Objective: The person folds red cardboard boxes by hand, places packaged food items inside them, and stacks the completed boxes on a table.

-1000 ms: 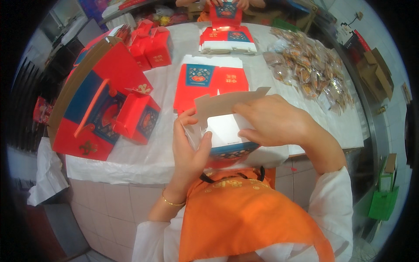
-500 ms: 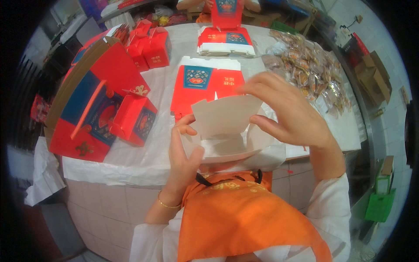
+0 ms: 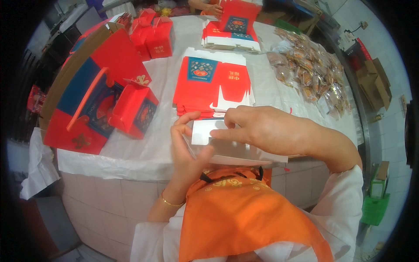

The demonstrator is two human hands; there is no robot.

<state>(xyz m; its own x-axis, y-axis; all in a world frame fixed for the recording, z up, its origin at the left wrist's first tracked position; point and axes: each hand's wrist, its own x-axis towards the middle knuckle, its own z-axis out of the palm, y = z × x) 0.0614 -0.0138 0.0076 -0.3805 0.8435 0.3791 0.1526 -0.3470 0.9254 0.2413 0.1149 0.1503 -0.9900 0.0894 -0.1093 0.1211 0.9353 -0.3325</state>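
Note:
At the table's front edge, just before my apron, I have a partly folded gift box (image 3: 238,151) with its white-grey inside showing. My left hand (image 3: 185,146) grips its left side, thumb on the near side and fingers around the far side. My right hand (image 3: 266,130) reaches across the box top with curled fingers. Its fingertips press on a white flap (image 3: 200,132) at the left end. Its palm hides the right part of the box. Right behind lies a stack of flat red box blanks (image 3: 209,83) with blue panels.
Folded red boxes (image 3: 159,40) stand at the back left. A large red and blue carton (image 3: 83,94) and a small red box (image 3: 134,111) are nearer. Wrapped packets (image 3: 310,70) pile up at right. Across the table, another person's hand (image 3: 214,10) holds a red blank (image 3: 238,19).
My right hand has moved down and left over the box. The raised white panel is lowered, and a white flap now lies at the left end. The other person's blank has tilted.

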